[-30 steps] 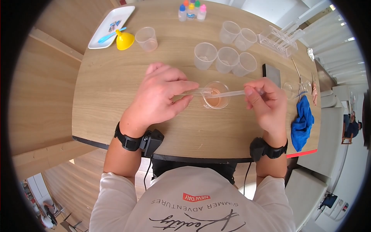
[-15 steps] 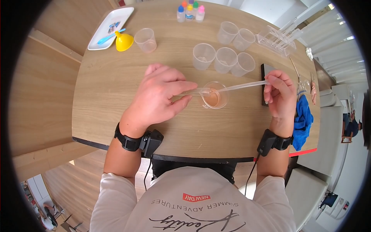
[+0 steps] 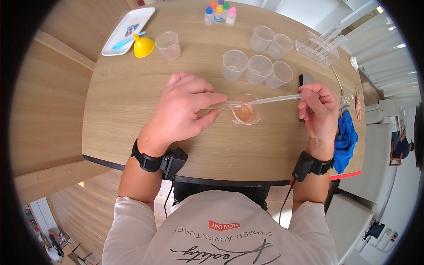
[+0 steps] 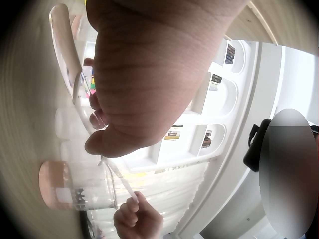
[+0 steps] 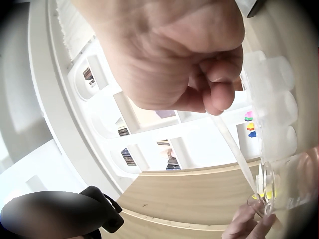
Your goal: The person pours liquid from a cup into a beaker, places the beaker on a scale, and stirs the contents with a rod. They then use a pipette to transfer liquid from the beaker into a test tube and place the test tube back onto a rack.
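Above the table, my left hand (image 3: pixel 181 106) pinches a clear test tube (image 3: pixel 227 105) between thumb and fingers, its mouth pointing right. My right hand (image 3: pixel 319 106) grips one end of a translucent plastic dropper (image 3: pixel 278 99). The dropper's thin tip is right at the tube's mouth, sloping down from the right hand. Below them stands a clear beaker (image 3: pixel 246 115) with pinkish-brown liquid in its bottom; in the left wrist view the beaker (image 4: pixel 94 191) shows printed markings. The right wrist view shows the dropper (image 5: pixel 237 152) running from my fingers toward the tube and beaker.
Several clear plastic cups (image 3: pixel 259 69) stand behind the beaker; another cup (image 3: pixel 168 46) is beside a yellow funnel (image 3: pixel 143 46) and white tray (image 3: pixel 115 43). Small dropper bottles (image 3: pixel 219 16) sit at the back. A tube rack (image 3: pixel 318 48) and blue cloth (image 3: pixel 346 139) lie right.
My right hand has moved right, away from the beaker, drawing the dropper back until its tip is at the tube's mouth. My left hand and the tube stay nearly still.
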`<state>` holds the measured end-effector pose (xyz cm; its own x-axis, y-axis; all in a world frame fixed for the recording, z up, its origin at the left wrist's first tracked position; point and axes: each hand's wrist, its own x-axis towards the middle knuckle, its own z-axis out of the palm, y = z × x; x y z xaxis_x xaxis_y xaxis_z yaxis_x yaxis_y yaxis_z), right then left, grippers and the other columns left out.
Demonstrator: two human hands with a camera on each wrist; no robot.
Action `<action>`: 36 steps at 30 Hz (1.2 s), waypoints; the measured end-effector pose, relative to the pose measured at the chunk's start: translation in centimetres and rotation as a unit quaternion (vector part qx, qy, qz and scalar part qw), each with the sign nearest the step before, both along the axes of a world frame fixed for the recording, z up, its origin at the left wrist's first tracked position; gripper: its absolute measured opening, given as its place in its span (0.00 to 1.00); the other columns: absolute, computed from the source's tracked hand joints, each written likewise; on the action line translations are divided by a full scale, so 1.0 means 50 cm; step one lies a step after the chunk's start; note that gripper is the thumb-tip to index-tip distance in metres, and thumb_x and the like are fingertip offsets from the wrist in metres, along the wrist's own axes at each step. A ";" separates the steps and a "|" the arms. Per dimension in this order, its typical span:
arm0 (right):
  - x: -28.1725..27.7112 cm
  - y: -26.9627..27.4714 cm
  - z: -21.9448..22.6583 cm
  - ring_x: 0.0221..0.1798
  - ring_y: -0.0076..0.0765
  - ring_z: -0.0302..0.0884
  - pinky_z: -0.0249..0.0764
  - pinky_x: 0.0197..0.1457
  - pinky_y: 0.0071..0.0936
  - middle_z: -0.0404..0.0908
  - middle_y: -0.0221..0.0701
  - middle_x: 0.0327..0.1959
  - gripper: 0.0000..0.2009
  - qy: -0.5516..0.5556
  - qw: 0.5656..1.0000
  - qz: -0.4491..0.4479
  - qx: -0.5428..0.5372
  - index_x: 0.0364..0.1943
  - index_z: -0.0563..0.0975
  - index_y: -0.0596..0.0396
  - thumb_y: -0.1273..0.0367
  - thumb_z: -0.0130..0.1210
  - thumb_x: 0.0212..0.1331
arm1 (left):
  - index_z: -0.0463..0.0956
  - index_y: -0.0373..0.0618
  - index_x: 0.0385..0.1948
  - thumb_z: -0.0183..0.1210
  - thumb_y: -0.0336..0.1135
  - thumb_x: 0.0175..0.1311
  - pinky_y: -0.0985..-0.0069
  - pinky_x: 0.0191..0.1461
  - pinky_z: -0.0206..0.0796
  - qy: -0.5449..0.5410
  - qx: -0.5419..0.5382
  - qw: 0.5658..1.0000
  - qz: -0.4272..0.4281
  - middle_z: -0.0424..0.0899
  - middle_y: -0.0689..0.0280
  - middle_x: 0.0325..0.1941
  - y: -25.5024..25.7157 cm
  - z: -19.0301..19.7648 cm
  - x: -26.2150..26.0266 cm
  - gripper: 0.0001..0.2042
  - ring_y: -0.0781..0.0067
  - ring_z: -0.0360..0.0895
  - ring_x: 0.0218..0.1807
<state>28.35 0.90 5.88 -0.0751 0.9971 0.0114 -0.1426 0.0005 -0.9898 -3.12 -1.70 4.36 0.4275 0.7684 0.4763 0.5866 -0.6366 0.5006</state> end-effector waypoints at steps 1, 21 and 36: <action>-0.001 -0.002 0.001 0.18 0.19 0.73 0.63 0.18 0.14 0.80 0.29 0.23 0.03 0.000 1.000 0.000 0.000 0.38 0.80 0.59 0.76 0.57 0.64 | 0.87 0.48 0.38 0.70 0.28 0.46 0.69 0.53 0.60 0.001 -0.002 1.000 0.000 0.80 0.67 0.33 0.000 0.000 0.000 0.14 0.67 0.75 0.37; -0.066 -0.043 0.005 0.24 0.11 0.64 0.60 0.27 0.15 0.75 0.20 0.22 0.02 -0.250 0.960 0.022 0.126 0.34 0.80 0.59 0.79 0.59 0.61 | 0.86 0.48 0.38 0.70 0.27 0.46 0.69 0.53 0.59 -0.004 -0.001 1.000 -0.006 0.80 0.68 0.33 0.001 -0.001 0.000 0.14 0.67 0.75 0.37; -0.001 -0.007 0.001 0.19 0.18 0.72 0.65 0.20 0.14 0.79 0.27 0.21 0.04 -0.026 0.998 -0.032 0.038 0.38 0.81 0.60 0.74 0.57 0.63 | 0.87 0.48 0.38 0.71 0.27 0.45 0.70 0.53 0.59 -0.003 0.003 1.000 -0.004 0.80 0.68 0.33 0.002 -0.004 0.000 0.14 0.68 0.74 0.36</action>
<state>28.32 0.55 5.91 -0.0133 0.9963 0.0849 -0.0875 0.0834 -0.9927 -3.10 -1.58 4.15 0.4302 0.7626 0.4831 0.5791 -0.6437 0.5003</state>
